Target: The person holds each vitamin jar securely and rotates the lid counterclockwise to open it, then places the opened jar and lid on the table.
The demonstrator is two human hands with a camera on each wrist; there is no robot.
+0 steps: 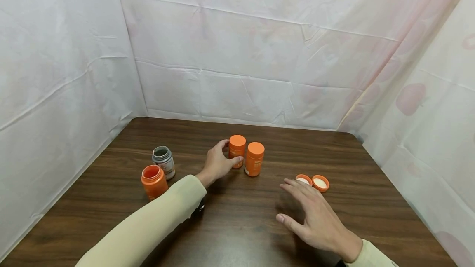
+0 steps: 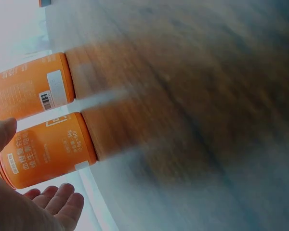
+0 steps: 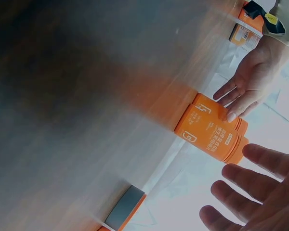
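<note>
Two capped orange bottles stand side by side near the table's middle, a left bottle and a right bottle. My left hand is around the left bottle, thumb across its front and fingers at its far left side. In the left wrist view, those fingers are extended, with a gap between them and the bottle's side. My right hand is over the table at the right, fingers spread and holding nothing. Just beyond its fingertips, two round orange caps lie with their pale insides up.
At the left, an uncapped orange bottle stands beside an uncapped grey bottle, both under or near my left forearm. The brown wooden table is bordered by pale cloth walls at the back and sides.
</note>
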